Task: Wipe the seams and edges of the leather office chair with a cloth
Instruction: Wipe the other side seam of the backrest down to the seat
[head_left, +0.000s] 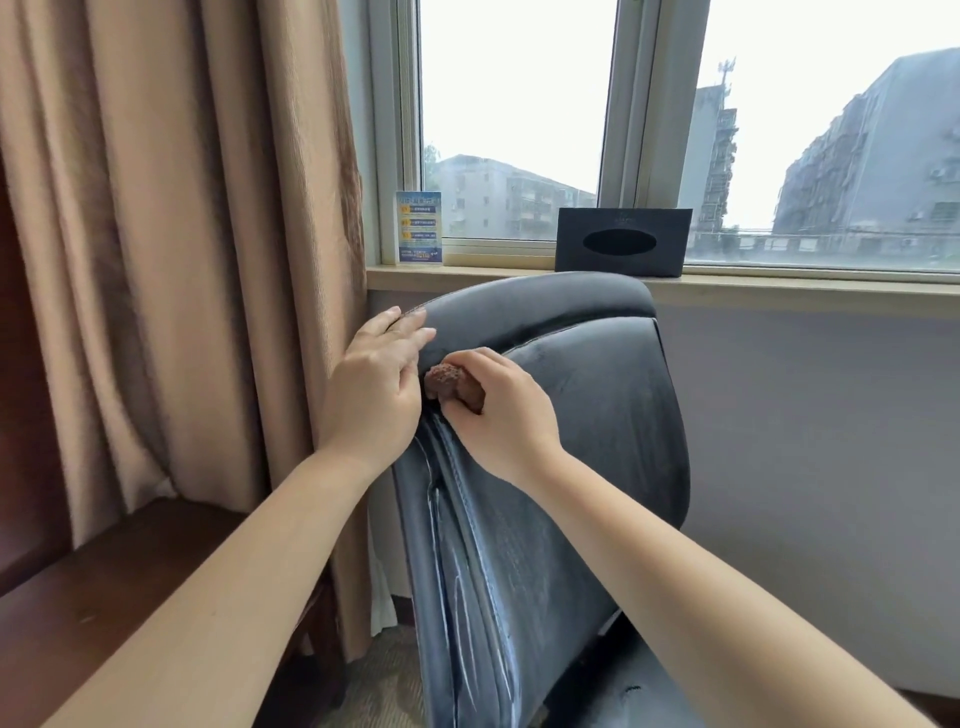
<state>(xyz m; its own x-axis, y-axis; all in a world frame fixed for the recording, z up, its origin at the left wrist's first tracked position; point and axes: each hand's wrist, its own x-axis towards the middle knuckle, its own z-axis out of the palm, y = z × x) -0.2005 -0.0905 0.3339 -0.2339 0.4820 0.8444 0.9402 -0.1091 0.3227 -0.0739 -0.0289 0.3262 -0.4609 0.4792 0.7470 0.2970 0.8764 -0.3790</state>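
The black leather office chair (587, 426) stands below the window, its backrest facing me with stitched seams running down the left side. My right hand (498, 410) grips a bunched reddish-brown cloth (451, 384) and presses it against the seam near the upper left of the backrest. My left hand (376, 387) rests on the chair's upper left edge, fingers straight over the headrest roll, thumb beside the cloth.
Tan curtains (182, 260) hang at the left, touching the chair's side. A windowsill (779, 286) behind the chair carries a black tissue box (621, 241) and a small blue card (418, 227). A dark wooden bench (104, 571) sits at lower left.
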